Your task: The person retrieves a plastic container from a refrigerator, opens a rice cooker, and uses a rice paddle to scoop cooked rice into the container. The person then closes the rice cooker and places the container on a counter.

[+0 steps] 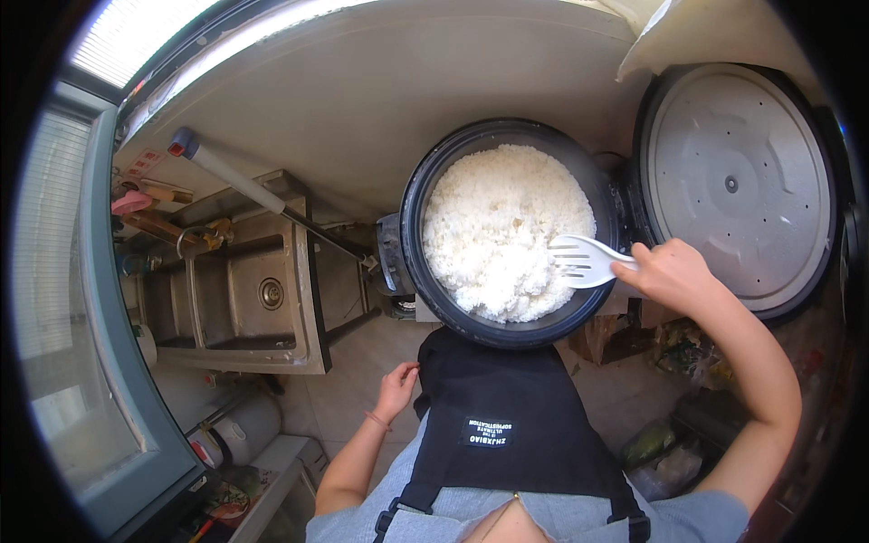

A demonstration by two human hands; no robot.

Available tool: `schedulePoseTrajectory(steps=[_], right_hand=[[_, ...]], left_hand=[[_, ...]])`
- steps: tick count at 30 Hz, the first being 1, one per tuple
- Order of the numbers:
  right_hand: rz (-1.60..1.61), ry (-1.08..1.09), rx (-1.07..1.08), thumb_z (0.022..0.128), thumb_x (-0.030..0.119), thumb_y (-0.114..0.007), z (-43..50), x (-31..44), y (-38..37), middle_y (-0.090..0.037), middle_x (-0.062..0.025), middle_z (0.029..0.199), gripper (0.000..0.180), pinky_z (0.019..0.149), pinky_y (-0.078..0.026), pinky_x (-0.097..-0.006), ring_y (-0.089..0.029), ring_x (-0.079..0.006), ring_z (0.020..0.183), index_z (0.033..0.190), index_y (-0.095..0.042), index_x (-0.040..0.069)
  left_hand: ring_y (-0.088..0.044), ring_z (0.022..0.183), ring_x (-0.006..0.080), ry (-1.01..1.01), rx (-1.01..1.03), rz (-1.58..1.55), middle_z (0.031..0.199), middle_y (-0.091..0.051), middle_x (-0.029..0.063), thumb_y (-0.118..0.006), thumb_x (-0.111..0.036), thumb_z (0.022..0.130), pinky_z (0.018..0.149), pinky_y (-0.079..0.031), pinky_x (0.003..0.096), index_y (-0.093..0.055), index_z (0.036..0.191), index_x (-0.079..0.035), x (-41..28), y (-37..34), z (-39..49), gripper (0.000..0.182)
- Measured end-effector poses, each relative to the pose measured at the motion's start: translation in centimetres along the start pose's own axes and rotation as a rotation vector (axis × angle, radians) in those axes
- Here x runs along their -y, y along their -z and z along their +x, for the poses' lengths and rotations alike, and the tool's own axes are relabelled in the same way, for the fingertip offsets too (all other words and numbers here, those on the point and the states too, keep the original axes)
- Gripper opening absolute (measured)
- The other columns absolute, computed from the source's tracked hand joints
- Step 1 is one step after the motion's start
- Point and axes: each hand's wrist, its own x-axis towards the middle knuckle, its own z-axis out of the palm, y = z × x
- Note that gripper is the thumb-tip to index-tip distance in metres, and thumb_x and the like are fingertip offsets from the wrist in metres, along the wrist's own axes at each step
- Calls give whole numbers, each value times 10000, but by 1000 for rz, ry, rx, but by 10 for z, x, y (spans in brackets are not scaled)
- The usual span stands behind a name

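A white slotted rice paddle (pixel 585 261) is gripped by its handle in my right hand (pixel 664 271). Its prongs touch the right side of the cooked white rice (pixel 506 224), which is loosened and heaped towards the near side. The rice fills much of a large round rice cooker, whose dark rim (pixel 468 331) stands just in front of my black apron (pixel 499 387). On the cooker's right, the hinged lid (pixel 706 203) is tipped back with its metal inner face showing. My left hand (pixel 399 388) hangs beside the apron, empty, its fingers loosely bent and slightly apart.
Left of the cooker is a stainless steel sink (pixel 248 305), with a grey-handled pole (pixel 234 178) leaning across its corner. A framed glass window (pixel 102 305) stands at far left. Plastic bags with green produce (pixel 648 444) lie on the floor at lower right. A wall (pixel 380 88) rises behind the cooker.
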Motion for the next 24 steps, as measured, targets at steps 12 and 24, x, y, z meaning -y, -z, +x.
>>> schedulePoseTrajectory(steps=[12,24], right_hand=[[628,64,210,940,139,-586,50,41,-28,-656,-156,934,398,715,-548,-440,-687,-366,815,1318,-654,245],[1547,-257,449,1000,129,-614,49,11,31,-721,-108,1161,406,887,-505,-309,-640,-113,1001,1399,-598,52]], left_hand=[[-730,975,269,235,-16,37,1047,-747,178,-630,-211,986,870,-560,357,-693,1167,-44,102,-28,-34,254],[-714,976,228,314,-1,72,1042,-748,155,-616,-178,997,884,-546,341,-678,1189,-5,135,-30,-38,266]])
